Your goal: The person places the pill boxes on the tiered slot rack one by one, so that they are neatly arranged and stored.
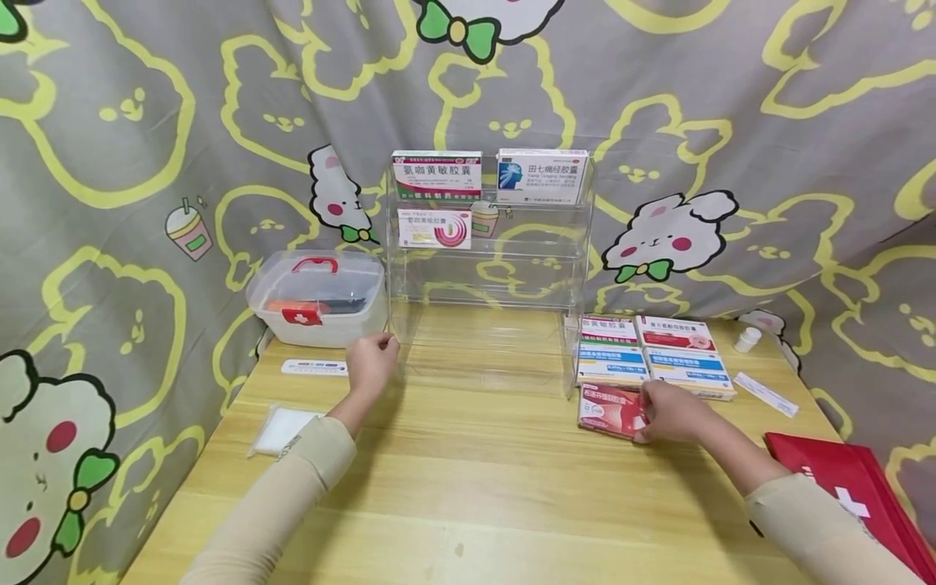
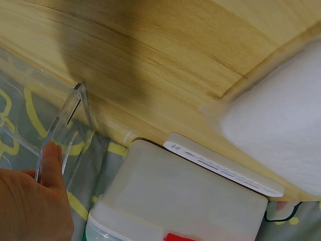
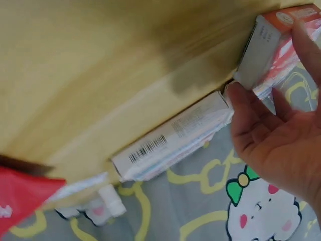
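Observation:
A clear tiered display rack [image 1: 504, 249] stands at the back of the table, with medicine boxes on its upper tiers. My left hand [image 1: 371, 363] grips the rack's left side edge; the left wrist view shows the thumb against the clear panel [image 2: 62, 120]. At the rack's right front corner, my right hand [image 1: 676, 413] pinches a red medicine box [image 1: 607, 409] by its right end. The same box [image 3: 258, 52] appears in the right wrist view, between thumb and fingers. Just behind it lie two stacks of medicine boxes [image 1: 691, 370], mostly blue and white on top.
Left of the rack are a lidded first-aid box [image 1: 329, 331], a white thermometer-like stick [image 1: 314, 368] and a white bagged pack [image 1: 283, 429]. On the right are a small white bottle [image 1: 747, 340], a thin white packet [image 1: 766, 394] and a red pouch [image 1: 826, 463]. A patterned curtain hangs behind.

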The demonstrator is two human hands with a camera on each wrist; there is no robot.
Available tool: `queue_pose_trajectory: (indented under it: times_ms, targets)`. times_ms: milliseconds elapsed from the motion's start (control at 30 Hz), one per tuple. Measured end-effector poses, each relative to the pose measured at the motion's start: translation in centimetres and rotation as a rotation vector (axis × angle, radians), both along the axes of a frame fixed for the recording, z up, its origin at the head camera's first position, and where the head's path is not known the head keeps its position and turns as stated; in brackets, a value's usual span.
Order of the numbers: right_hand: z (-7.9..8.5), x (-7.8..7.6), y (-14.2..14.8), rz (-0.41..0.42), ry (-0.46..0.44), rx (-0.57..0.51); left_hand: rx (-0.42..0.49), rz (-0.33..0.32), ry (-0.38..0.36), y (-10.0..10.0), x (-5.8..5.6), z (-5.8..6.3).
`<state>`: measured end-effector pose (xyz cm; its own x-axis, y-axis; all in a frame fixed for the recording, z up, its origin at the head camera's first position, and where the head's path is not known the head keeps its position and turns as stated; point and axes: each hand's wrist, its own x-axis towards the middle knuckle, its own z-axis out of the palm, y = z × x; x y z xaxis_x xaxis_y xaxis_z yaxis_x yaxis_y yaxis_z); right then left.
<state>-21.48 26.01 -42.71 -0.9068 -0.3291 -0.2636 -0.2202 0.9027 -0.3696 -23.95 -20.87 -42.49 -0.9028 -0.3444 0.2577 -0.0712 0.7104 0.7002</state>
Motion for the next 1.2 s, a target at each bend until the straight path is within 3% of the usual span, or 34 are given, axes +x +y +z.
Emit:
queue_pose_trajectory:
  times_ms: [300,533,733,933,1067,1200]
  targets:
    - [-0.6,0.6,0.9,0.035,0.015,-0.059,-0.011,-0.016,0.021,-0.1,0.1,-0.2]
    - [0.3,1.0,1.9,-0.070,-0.022,-0.296,-0.007,-0.021,0.031,-0.1,0.2,-0.3]
    - [2.1,1.3,2.8,-0.204,-0.011,-0.485,-0.003,-0.021,0.038,0.0,0.3,0.0]
    - [4.5,1.3,2.9,-0.279,0.148,-0.573,-0.006,-0.016,0.020,0.1,0.3,0.1]
    - [6.8,0.8,2.3,-0.317,0.224,-0.732,-0.004,-0.022,0.013,0.0,0.2,0.1]
    - [10.0,-0.1,1.0,-0.382,0.254,-0.746,-0.013,-0.024,0.033,-0.2,0.0,0.0]
